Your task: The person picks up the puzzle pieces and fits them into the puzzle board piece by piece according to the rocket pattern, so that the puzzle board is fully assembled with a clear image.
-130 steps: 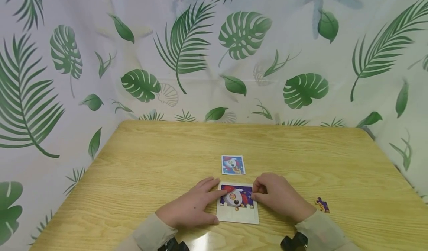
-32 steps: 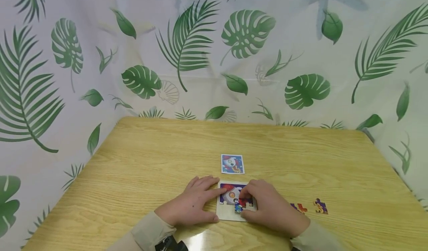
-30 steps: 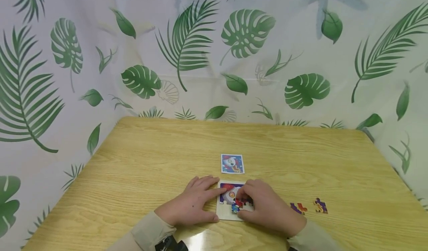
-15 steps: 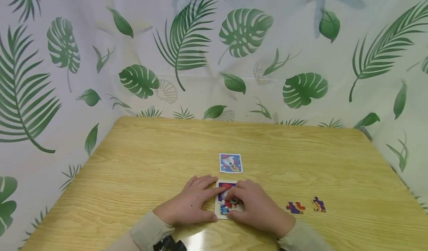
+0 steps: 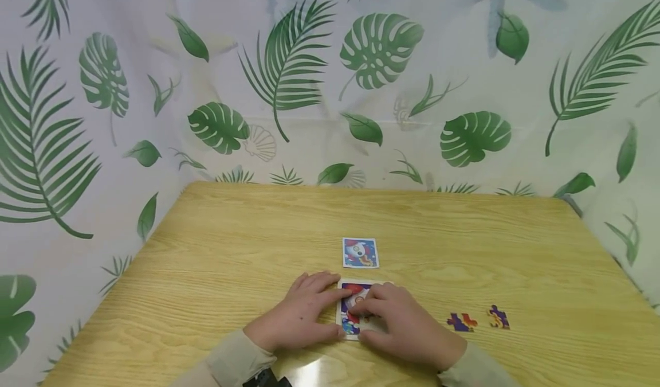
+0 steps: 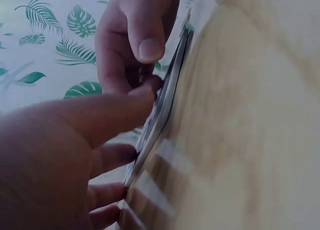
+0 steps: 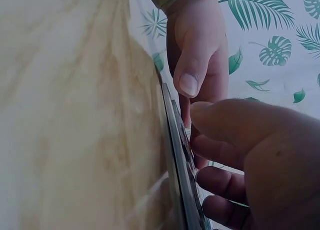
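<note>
A small jigsaw board [image 5: 339, 307] in a pale frame lies near the table's front; its upper part shows a white cartoon head with a red cap. My left hand [image 5: 299, 313] rests along its left side, index fingertip over the picture, thumb by the near left corner. A blue-and-red jigsaw piece [image 5: 350, 327] lies in that near left corner. The right hand [image 5: 407, 324] reaches over the board, index fingertip touching down at the piece's upper edge and thumb at the near rim. This hand hides the board's right part. Both hands meet the thin board edge-on in the wrist views.
Two loose jigsaw pieces, a purple-and-orange one [image 5: 457, 322] and a purple-and-yellow one [image 5: 499, 318], lie right of the right hand. Behind the board is a small picture card [image 5: 360, 253] with the same character. A leaf-print cloth [image 5: 309, 117] hangs behind the wooden table [image 5: 247, 232].
My right hand has slid left across the board with the blue-and-red jigsaw piece, from a pinch to a touch in the near left corner. The left hand has stayed in place.
</note>
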`<act>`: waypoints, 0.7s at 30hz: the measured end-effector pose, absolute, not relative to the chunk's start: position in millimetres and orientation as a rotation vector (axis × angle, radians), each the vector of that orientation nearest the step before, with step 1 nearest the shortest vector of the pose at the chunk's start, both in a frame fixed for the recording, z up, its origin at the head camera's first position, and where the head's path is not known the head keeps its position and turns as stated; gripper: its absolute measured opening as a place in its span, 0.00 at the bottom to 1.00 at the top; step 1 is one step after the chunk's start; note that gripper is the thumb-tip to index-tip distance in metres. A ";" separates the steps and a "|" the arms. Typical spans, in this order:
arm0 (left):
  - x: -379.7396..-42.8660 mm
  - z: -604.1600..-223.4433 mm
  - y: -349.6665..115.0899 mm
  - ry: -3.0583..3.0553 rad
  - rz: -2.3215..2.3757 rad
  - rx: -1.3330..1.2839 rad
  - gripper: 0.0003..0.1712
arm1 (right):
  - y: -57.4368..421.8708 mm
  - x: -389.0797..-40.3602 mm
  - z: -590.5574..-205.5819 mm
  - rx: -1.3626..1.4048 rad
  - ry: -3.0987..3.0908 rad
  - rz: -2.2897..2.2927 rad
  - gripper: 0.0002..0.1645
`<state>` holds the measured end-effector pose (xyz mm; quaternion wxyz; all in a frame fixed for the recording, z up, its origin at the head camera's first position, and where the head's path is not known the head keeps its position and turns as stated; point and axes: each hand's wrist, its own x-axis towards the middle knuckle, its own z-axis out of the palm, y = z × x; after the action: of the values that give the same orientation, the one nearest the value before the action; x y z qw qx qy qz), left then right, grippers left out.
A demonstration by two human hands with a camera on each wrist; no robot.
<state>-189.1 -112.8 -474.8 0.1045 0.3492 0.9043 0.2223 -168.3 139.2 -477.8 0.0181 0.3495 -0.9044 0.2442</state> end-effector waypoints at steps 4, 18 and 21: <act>-187.3 -475.5 -106.8 2.706 0.666 0.981 0.38 | 142.5 -167.1 -477.5 1.116 -2.808 0.765 0.18; -185.3 -475.6 -104.2 2.730 0.663 0.937 0.34 | 142.8 -165.7 -474.6 1.146 -2.868 0.749 0.19; -185.4 -476.5 -102.9 2.728 0.659 0.941 0.33 | 144.2 -165.7 -474.4 1.160 -2.851 0.762 0.20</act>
<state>-185.4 -102.9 -476.5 0.0905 0.3167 0.9178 0.2217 -165.7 144.2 -474.4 -0.0149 0.3658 -0.8990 0.2403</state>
